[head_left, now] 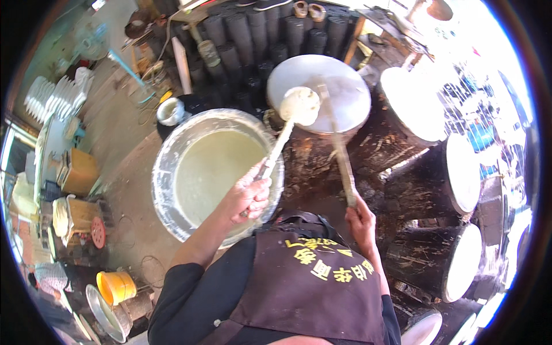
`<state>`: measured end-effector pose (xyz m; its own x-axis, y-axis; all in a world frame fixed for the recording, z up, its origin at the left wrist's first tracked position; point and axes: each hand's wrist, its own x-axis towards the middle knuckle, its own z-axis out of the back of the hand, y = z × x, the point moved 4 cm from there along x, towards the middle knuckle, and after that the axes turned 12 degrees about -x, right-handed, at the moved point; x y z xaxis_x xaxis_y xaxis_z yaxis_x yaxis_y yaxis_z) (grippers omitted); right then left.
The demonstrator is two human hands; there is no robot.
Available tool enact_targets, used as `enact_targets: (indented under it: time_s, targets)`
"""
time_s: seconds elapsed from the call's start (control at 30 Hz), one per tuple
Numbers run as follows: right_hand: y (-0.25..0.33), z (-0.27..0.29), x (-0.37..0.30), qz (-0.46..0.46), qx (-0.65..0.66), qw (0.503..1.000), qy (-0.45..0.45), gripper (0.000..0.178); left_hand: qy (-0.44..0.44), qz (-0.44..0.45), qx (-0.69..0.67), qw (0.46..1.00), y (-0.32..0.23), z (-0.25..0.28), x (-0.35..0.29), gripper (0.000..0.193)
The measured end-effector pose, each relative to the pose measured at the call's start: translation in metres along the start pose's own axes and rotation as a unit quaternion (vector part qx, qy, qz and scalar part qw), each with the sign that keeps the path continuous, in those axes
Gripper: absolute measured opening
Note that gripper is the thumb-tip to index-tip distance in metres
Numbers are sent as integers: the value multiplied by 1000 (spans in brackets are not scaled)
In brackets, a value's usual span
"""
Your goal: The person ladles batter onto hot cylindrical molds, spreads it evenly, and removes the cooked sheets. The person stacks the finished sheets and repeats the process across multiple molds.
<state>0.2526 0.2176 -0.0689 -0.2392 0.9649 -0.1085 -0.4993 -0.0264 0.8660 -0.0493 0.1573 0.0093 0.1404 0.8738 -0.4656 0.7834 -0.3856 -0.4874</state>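
My left hand (249,195) is closed around the handle of a ladle (300,106), whose bowl is coated with pale batter and held over the left edge of a round griddle (345,95). Whether the ladle touches the griddle, I cannot tell. In my right hand (361,219) is a long, flat wooden stick (340,152). Its far end reaches over the griddle's surface. Below my left forearm stands a wide metal basin (164,190) of thin, pale batter (215,167), its rim and walls smeared with white.
More round griddles (411,103) on dark stoves curve along the right. Black cylindrical briquettes (238,37) are stacked behind. A small whitish pot (171,111) sits beside the basin. At lower left stand a yellow bucket (116,287) and a metal bowl (103,313).
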Motion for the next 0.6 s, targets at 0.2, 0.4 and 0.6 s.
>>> enact_targets:
  time_s: [0.2,0.4,0.6]
  targets:
    - [-19,78,60,154,-178,970,-63,52,1,-40,91,995,4,-86,82,47]
    - [-21,141,119,164,-223,959,-53,61,-55,-109,277,953,21,-142,192,38]
    - [-52,120,187,128,-297,945,-35,60,-100,-401,494,765,17,-71,303,42]
